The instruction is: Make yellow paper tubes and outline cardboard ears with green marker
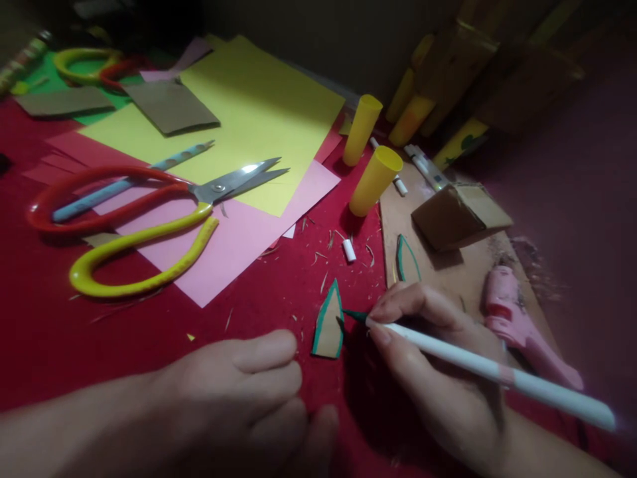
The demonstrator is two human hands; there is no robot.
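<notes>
My right hand [438, 372] pinches a white marker [462, 362] with a dark green brush tip. The tip points left, close to the right edge of a small pointed cardboard piece [328, 328]. Green lines run along that piece's edges, and a dark mark shows near its right side. My left hand [249, 392] rests just left of the piece with its fingers curled in; nothing shows in it. A white marker cap [349, 250] lies beyond the piece. Another green-edged pointed piece [409, 259] is partly hidden behind my right hand.
Large scissors [213, 191] lie on yellow paper [269, 99] and pink paper [199, 265], with a blue pencil [134, 180] through their handle. Two yellow paper tubes [375, 182] stand behind. A folded cardboard piece [460, 212] and a pink glue gun [522, 325] sit at the right.
</notes>
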